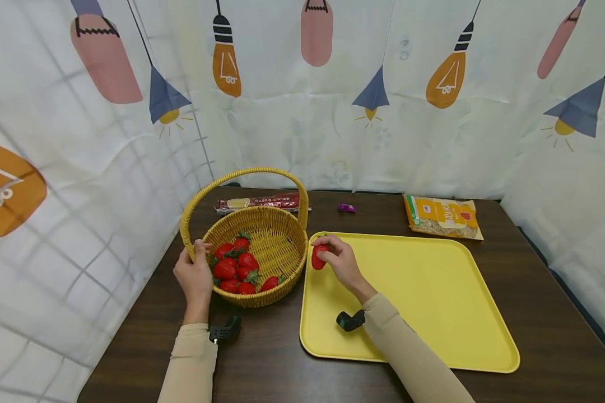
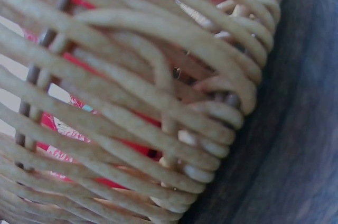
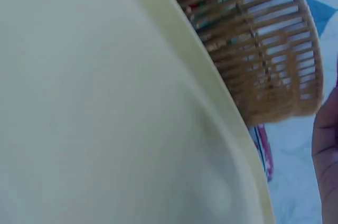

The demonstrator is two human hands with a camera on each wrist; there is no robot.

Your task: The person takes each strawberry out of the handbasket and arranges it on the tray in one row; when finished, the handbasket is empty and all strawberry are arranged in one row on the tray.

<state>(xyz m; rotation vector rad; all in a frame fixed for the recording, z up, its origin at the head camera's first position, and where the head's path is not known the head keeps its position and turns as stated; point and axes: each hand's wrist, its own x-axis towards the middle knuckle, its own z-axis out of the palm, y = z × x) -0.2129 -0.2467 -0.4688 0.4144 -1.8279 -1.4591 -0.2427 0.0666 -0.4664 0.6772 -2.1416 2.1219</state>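
Note:
My right hand point(image 1: 344, 265) pinches a red strawberry point(image 1: 319, 257) between thumb and fingers, over the left edge of the yellow tray point(image 1: 408, 302). With my left hand point(image 1: 194, 279) I grip the wicker basket point(image 1: 282, 246) at its left rim, where the arched handle point(image 1: 242, 172) comes down. Several strawberries point(image 1: 224, 268) with green leaves lie in the left and front part of the basket. The left wrist view is filled by the basket's woven side point(image 2: 132, 92), red showing through its gaps. At the right border of the right wrist view, part of my right hand point(image 3: 327, 150) shows.
Behind the basket lies a dark red packet point(image 1: 262, 202). A small purple wrapped piece point(image 1: 347, 208) sits at the back of the brown table point(image 1: 267, 358). A yellow bag of grain point(image 1: 443, 217) lies behind the tray. Printed curtains point(image 1: 302, 123) enclose the back and sides.

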